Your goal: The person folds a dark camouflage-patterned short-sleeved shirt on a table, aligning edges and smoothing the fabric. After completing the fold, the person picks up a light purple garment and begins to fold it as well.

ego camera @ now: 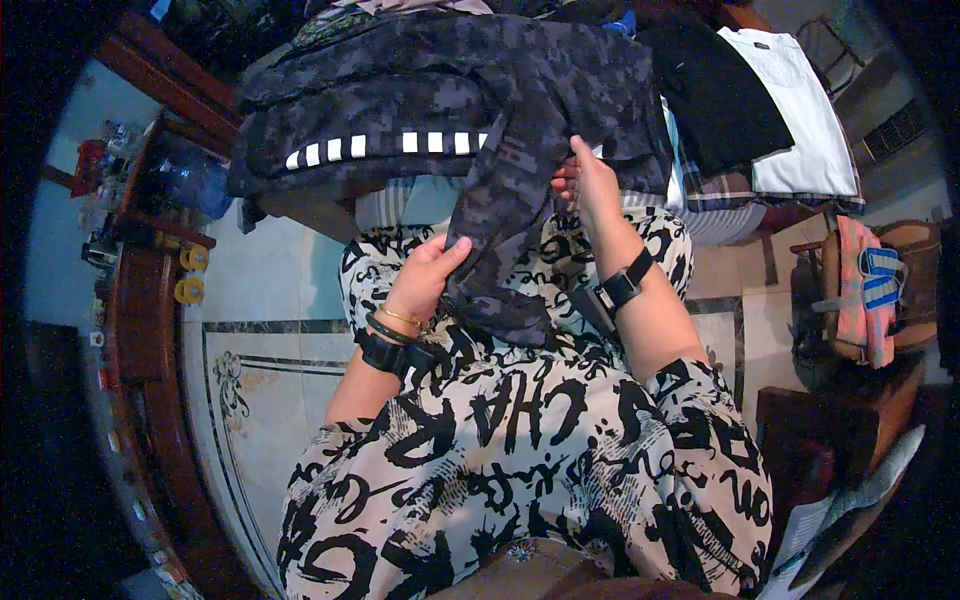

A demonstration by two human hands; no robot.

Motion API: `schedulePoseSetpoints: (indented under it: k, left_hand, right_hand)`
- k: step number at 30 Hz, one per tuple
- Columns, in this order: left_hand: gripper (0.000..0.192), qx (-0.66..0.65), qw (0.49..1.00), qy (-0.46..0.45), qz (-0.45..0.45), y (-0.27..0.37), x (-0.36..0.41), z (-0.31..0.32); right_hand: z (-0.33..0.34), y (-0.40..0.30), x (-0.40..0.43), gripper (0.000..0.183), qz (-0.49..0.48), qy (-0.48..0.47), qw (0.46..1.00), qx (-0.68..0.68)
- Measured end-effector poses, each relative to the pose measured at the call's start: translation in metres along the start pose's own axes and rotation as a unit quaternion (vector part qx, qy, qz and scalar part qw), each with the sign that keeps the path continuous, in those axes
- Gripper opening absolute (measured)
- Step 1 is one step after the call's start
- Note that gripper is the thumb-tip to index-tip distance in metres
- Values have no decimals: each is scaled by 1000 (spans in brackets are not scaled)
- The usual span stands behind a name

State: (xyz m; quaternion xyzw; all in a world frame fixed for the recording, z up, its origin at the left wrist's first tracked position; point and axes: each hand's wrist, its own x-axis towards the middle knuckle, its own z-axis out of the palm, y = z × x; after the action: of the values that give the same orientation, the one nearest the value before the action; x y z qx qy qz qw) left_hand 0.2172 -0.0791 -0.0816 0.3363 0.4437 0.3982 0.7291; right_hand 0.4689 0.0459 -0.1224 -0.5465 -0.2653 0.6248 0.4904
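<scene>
A dark camouflage-print garment [360, 97] with a row of white blocks lies spread before me. A long sleeve or leg [495, 195] of it drops towards my lap. My left hand [427, 274] pinches the edge of this hanging part between thumb and fingers. Beside its other edge is my right hand [589, 180], thumb raised and fingers curled, with no cloth seen between them. Whether those fingertips touch the cloth is unclear. The lower end of the hanging part bunches over my patterned clothing [510, 450].
To the right lie a folded black garment [712, 97] and a white shirt [806, 120] on plaid cloth [720, 191]. A chair [919, 277] with an orange cloth [859, 300] stands farther right. Wooden furniture [142, 315] lines the left, beside the tiled floor [262, 277].
</scene>
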Motion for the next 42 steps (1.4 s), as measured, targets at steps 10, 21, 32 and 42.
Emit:
schedulePoseSetpoints:
  k: [10,21,32,42]
  left_hand:
    - [11,-17,992,69,105,-4,-5,-12]
    - [22,264,957,12,118,0,4,13]
    - [36,585,722,259,263,79,107,34]
    - [28,670,638,277,261,81,90,48]
  right_hand:
    - [-36,30,47,30,-169,198,964,-63]
    - [-15,8,8,36,-56,85,989,-106]
    - [-13,30,18,29,-149,61,985,-64]
    - [0,36,5,39,-153,85,981,-88]
